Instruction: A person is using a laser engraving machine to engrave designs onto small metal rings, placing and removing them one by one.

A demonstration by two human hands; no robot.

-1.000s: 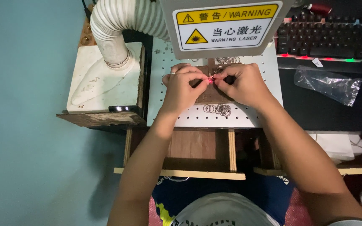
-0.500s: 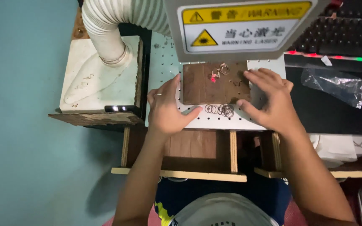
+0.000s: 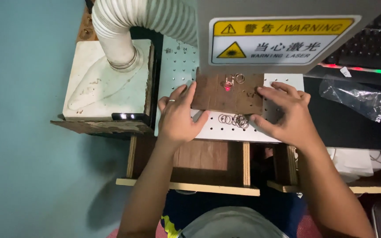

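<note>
Now both hands (image 3: 179, 117) (image 3: 287, 115) flanking brown board (image 3: 225, 96), long axis left-right

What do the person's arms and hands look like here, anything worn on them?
Both forearms are bare, with no sleeves, gloves or watch in view. The left hand wears a thin silver-coloured ring on one finger. The right hand shows no ring.

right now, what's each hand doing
Left hand: open, flat against the brown board's left edge.
Right hand: open, fingers spread on its right edge.
</note>
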